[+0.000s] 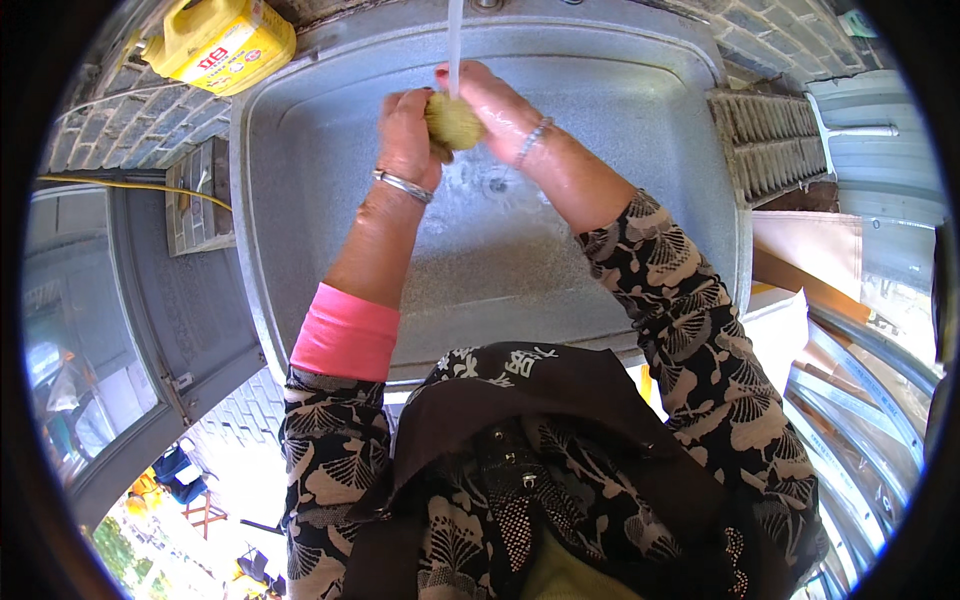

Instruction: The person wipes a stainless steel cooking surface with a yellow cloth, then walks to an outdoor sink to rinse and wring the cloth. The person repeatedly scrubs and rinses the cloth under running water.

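Note:
My left hand (407, 133) grips a yellow-green rounded item (454, 124) with a ribbed surface; blur leaves unclear whether it is a sponge, a cloth or something else. Against its right side presses my right hand (491, 105), with the fingers curled over its far side and partly hidden. A stream of water (454, 45) falls from above onto the item between both hands. Beneath them lies a grey sink basin (315, 225). Its drain (497, 185) is visible under running water just below the right hand. Wet skin shines on the right hand.
A yellow plastic jug (225, 45) stands at the basin's far left corner. Ridged grey slabs (765, 142) adjoin the right rim. A window frame (142, 315) is at left, with a yellow cable (135, 182) above it. Long metal strips (847, 435) lean at the lower right.

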`<act>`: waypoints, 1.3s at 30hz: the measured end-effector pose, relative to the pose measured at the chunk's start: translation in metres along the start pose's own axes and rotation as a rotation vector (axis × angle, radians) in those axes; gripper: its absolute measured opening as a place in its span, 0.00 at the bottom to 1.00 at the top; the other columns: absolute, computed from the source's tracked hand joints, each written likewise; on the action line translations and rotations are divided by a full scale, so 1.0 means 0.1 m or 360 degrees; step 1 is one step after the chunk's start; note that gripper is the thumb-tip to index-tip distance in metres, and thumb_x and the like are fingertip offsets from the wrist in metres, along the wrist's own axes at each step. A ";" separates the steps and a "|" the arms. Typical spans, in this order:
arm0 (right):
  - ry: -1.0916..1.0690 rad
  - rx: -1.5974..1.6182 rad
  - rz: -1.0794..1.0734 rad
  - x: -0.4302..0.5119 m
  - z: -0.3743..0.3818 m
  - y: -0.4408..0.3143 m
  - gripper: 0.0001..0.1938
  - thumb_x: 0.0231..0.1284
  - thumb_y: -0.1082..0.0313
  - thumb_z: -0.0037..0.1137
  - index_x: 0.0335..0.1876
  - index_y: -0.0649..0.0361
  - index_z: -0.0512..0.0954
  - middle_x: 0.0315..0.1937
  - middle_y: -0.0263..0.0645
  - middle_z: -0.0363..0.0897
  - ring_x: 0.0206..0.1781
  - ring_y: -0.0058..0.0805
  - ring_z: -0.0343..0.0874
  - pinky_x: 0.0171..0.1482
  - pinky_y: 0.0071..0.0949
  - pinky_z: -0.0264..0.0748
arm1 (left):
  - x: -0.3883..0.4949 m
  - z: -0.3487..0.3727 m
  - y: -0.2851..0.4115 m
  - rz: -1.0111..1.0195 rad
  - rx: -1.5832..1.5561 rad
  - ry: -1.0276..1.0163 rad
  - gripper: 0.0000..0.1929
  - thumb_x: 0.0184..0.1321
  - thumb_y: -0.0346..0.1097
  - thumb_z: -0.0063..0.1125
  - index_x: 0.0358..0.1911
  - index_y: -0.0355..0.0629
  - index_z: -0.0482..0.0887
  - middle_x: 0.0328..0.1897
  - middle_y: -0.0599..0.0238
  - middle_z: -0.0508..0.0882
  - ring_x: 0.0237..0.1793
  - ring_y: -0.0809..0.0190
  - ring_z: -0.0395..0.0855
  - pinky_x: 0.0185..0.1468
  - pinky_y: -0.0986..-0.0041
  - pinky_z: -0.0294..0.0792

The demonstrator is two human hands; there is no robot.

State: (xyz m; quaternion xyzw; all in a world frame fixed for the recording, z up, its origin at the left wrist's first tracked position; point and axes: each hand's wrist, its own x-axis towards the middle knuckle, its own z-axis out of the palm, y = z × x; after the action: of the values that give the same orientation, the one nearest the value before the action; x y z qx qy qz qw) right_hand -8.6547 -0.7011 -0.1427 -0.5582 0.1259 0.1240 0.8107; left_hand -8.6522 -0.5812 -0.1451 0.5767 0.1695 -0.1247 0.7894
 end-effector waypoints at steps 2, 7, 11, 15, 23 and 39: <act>-0.0091 0.0208 0.0087 -0.07 -0.11 -0.03 0.20 0.62 0.60 0.56 0.56 0.57 0.68 0.46 0.35 0.74 0.48 0.27 0.74 0.47 0.30 0.75 | 0.01 -0.03 0.11 0.0077 -0.0405 -0.0033 0.10 0.65 0.39 0.46 0.42 0.43 0.76 0.43 0.58 0.81 0.44 0.56 0.80 0.50 0.64 0.73; 0.0115 -0.0222 -0.0441 -0.34 0.09 0.17 0.12 0.60 0.59 0.61 0.35 0.59 0.75 0.35 0.34 0.76 0.41 0.28 0.76 0.46 0.30 0.73 | -0.22 -0.15 0.09 -0.0712 -0.1032 -0.0534 0.26 0.65 0.55 0.50 0.53 0.38 0.75 0.54 0.49 0.79 0.57 0.48 0.76 0.63 0.55 0.67; 0.0304 -0.1616 -0.1493 -0.21 0.00 0.36 0.10 0.61 0.63 0.56 0.35 0.63 0.74 0.34 0.47 0.75 0.41 0.47 0.72 0.48 0.42 0.69 | -0.18 -0.11 -0.33 -0.0534 -0.0854 -0.0578 0.23 0.69 0.50 0.43 0.55 0.38 0.75 0.58 0.52 0.79 0.60 0.50 0.76 0.66 0.49 0.64; 0.0186 -0.1409 -0.0984 -0.13 -0.12 0.12 0.13 0.64 0.60 0.53 0.44 0.63 0.77 0.41 0.48 0.76 0.48 0.44 0.76 0.54 0.40 0.71 | -0.24 0.03 -0.18 -0.0611 -0.1075 -0.0496 0.19 0.70 0.46 0.41 0.57 0.44 0.75 0.59 0.57 0.79 0.60 0.50 0.76 0.66 0.49 0.65; 0.0668 -0.1603 -0.0760 0.56 -0.56 -0.78 0.12 0.66 0.58 0.56 0.46 0.56 0.84 0.33 0.36 0.86 0.37 0.23 0.82 0.42 0.25 0.77 | -0.21 -0.06 -0.02 -0.0656 -0.1206 -0.0643 0.26 0.69 0.53 0.43 0.59 0.41 0.71 0.63 0.45 0.74 0.64 0.35 0.70 0.66 0.40 0.62; 0.0295 -0.1365 -0.1625 -0.49 0.53 0.43 0.17 0.62 0.53 0.52 0.42 0.61 0.79 0.39 0.48 0.78 0.49 0.47 0.77 0.55 0.40 0.70 | -0.09 -0.67 -0.29 -0.0566 -0.1186 -0.0854 0.22 0.70 0.54 0.42 0.50 0.41 0.78 0.55 0.54 0.80 0.57 0.51 0.77 0.63 0.60 0.68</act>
State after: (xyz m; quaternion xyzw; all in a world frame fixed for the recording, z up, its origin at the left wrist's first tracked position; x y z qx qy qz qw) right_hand -8.7117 -0.6394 -0.1456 -0.8286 -0.1452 -0.2844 0.4598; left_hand -8.6806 -0.5259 -0.1854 0.1646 0.0891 -0.3327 0.9243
